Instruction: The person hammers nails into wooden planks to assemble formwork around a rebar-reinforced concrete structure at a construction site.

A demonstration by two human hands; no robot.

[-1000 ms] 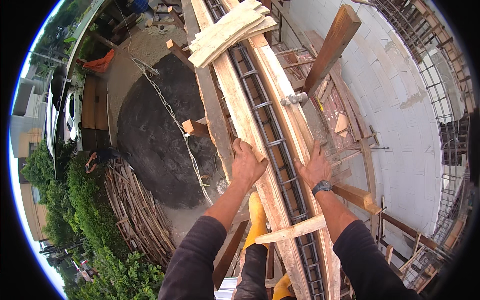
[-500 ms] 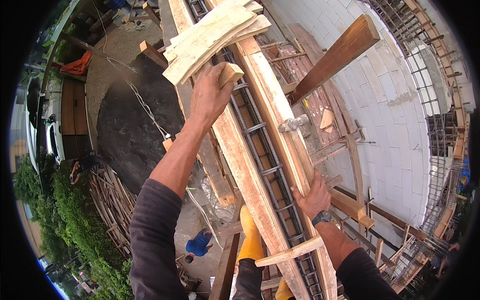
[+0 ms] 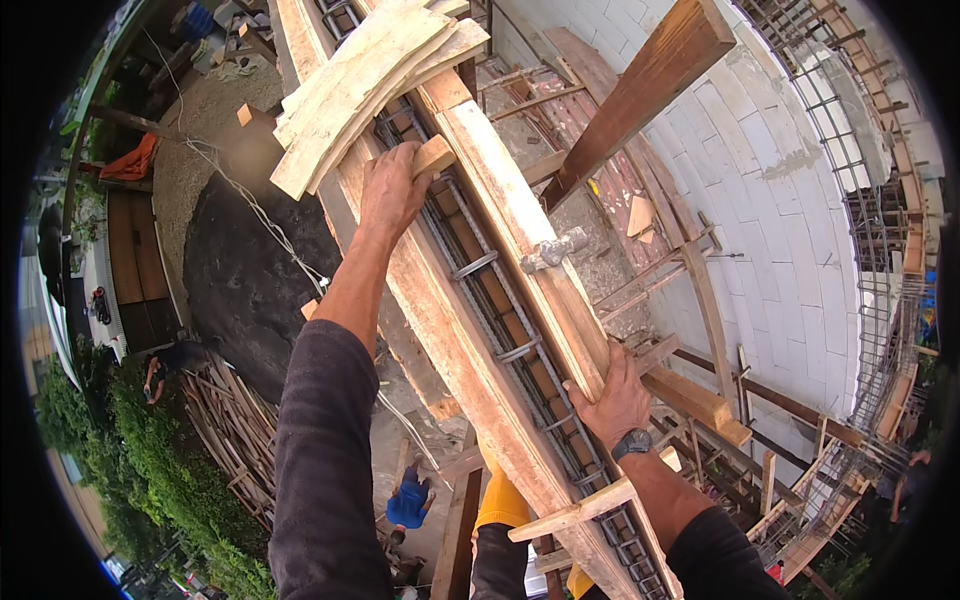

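Observation:
A long wooden beam form [image 3: 470, 335] runs from the upper left to the lower right, with a cage of steel rebar [image 3: 517, 352] between its two sides. My left hand [image 3: 393, 192] closes round a short wooden block [image 3: 432, 157] at the form's left side. Lower down, my right hand [image 3: 612, 400] grips the top of the right side board [image 3: 520, 250], fingers over the outer face and thumb inward. A hammer [image 3: 555, 250] lies across that board, its handle mostly hidden. Loose thin boards [image 3: 370, 85] are stacked across the form beyond my left hand.
A wooden crosspiece [image 3: 572, 510] spans the form close to me, beside my yellow boot [image 3: 500, 495]. A thick timber post [image 3: 640, 105] slants up at the right, before a white block wall [image 3: 760, 220]. Far below are a person in blue [image 3: 408, 503] and a dark mound [image 3: 250, 290].
The view has shifted, so the form, boards and hammer appear farther left. Both hands keep their holds, the left on the block and the right on the side board.

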